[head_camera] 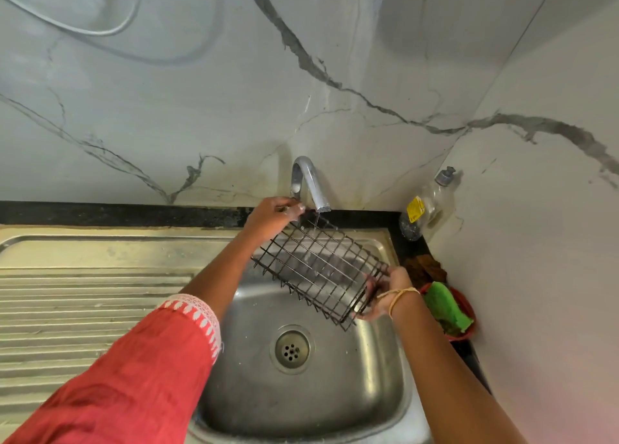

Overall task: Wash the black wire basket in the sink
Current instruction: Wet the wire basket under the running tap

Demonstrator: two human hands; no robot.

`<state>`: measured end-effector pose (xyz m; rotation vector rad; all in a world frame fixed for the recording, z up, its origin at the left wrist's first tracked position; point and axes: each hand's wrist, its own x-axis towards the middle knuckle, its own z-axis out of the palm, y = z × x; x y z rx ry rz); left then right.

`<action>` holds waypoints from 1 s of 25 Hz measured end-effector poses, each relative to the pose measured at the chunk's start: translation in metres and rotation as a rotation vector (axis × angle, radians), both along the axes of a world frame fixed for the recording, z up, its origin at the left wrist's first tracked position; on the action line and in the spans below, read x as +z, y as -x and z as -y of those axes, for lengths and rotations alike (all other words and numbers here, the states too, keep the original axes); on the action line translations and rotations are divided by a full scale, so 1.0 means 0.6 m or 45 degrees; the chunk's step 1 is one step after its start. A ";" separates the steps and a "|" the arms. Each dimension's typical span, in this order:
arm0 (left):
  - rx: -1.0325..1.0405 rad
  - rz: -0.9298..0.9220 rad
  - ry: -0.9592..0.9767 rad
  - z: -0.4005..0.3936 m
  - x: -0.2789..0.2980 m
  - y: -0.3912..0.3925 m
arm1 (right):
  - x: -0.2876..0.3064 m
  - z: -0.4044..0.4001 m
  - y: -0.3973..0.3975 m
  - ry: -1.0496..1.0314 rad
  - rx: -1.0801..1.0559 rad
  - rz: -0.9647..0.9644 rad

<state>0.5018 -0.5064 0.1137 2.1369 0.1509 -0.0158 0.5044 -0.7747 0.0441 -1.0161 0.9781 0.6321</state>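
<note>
The black wire basket hangs tilted over the steel sink, its far end under the chrome tap. A thin stream of water runs from the spout onto the basket's upper end. My right hand grips the basket's near right end, a yellow thread around the wrist. My left hand is closed at the base of the tap, right beside the basket's far corner; what it grips I cannot tell for sure, it looks like the tap handle. The sink's drain lies below the basket.
A ribbed steel draining board stretches to the left of the sink. At the right stand a clear dish-soap bottle, a brown rag and a red bowl holding a green scrub sponge. Marble walls close the back and right.
</note>
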 end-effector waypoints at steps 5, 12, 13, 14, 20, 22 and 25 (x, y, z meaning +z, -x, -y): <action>0.393 0.099 0.369 -0.047 -0.028 0.036 | 0.086 -0.049 -0.033 0.072 0.176 0.297; 0.837 -0.054 0.794 -0.087 -0.070 0.102 | 0.142 -0.108 -0.030 0.315 0.577 0.540; 0.852 -0.093 0.821 -0.088 -0.077 0.112 | 0.139 -0.110 -0.025 0.308 0.579 0.573; 0.848 -0.128 0.836 -0.087 -0.085 0.121 | 0.135 -0.110 -0.019 0.286 0.564 0.597; 0.877 -0.369 0.909 -0.047 -0.099 0.136 | 0.092 -0.115 0.003 0.586 0.398 0.810; 0.943 -0.471 0.961 -0.039 -0.104 0.135 | 0.085 -0.117 0.010 0.661 0.333 0.934; 0.942 -0.717 0.937 -0.027 -0.093 0.128 | 0.083 -0.109 0.025 0.628 0.166 1.103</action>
